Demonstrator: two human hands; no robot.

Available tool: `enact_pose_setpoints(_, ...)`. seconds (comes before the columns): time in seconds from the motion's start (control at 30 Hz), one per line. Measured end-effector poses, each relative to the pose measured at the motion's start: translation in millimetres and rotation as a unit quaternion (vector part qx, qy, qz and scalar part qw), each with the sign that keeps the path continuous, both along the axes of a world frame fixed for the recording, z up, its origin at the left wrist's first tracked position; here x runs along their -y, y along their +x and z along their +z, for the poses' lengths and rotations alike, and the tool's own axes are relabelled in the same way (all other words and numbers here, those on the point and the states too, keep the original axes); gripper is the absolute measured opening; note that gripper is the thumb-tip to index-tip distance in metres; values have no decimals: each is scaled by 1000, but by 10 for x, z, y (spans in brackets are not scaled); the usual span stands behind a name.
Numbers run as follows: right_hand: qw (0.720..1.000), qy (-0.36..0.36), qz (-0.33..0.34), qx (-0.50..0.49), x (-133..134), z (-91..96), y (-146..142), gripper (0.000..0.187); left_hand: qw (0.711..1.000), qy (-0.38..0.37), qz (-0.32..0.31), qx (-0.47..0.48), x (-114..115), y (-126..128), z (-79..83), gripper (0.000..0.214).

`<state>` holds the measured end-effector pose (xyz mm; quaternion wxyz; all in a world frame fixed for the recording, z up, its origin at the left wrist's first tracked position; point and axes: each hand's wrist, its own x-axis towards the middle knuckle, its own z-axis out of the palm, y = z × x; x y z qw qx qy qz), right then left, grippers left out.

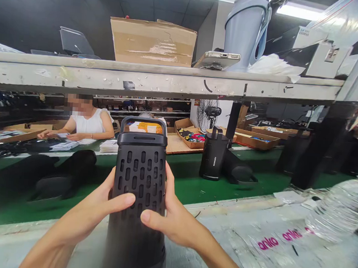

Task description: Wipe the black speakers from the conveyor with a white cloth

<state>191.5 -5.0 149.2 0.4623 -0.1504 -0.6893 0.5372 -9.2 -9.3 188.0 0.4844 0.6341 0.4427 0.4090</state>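
Observation:
A black portable speaker [141, 170] with a slotted grille and a carry handle on top stands tall in front of me. My left hand [106, 204] wraps its left side, the thumb lying across the grille. From the right, my right hand [169, 215] clasps it the same way, its thumb tip pressed on the front. Most of my fingers are hidden behind the body. The speaker's lower end is blurred at the bottom of the view. Beyond it, on the green conveyor belt [187, 187], a similar black speaker [214, 155] with white lettering stands upright.
Another dark speaker [238, 168] lies beside the upright one, and blurred dark ones [62, 175] lie at left. A shelf edge [158, 83] crosses overhead. A clear plastic bottle [342, 206] is at right on the bench [235, 244]. Across the belt sits a person [89, 123] handling papers.

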Motion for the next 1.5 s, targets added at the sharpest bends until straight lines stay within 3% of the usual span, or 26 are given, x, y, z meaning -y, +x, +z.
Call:
enact_pose_setpoints(0.27, 999, 0, 13, -51, 71, 27, -59, 106, 996, 41, 81, 10, -25, 157, 38, 79)
enact_pose_setpoints(0.4, 997, 45, -40, -41, 164, 58, -125, 120, 995, 28, 95, 8, -62, 212, 12, 76)
enact_pose_setpoints(0.5, 997, 17, -78, -20, 90, -12, -156, 122, 994, 6, 110, 14, -53, 263, -46, 76)
enact_pose_setpoints(0.6, 997, -19, -65, -28, -5, -82, -140, 111, 992, -7, 125, 33, 11, 297, -41, 70)
enact_pose_setpoints(0.8, 988, 107, -114, -9, -14, -26, -59, 129, 984, 133, 112, 22, 33, 168, 69, 92)
enact_pose_setpoints(0.87, 986, 109, -128, 3, -82, -75, -43, 128, 986, 136, 93, 9, -89, 144, -21, 89)
enact_pose_setpoints(1.03, 983, 55, -156, 84, -336, -334, 18, 115, 993, 57, 86, 55, -375, 252, -353, 80)
enact_pose_setpoints(1.23, 978, 65, -158, 123, -433, -445, 54, 117, 992, 66, 89, 55, -436, 213, -490, 80)
enact_pose_setpoints(1.37, 970, 52, -178, 154, -489, -566, 51, 118, 993, 56, 91, 56, -577, 180, -672, 90)
enact_pose_setpoints(1.5, 971, 35, -191, 136, -542, -688, 14, 111, 984, 55, 140, 99, -682, 269, -825, 114)
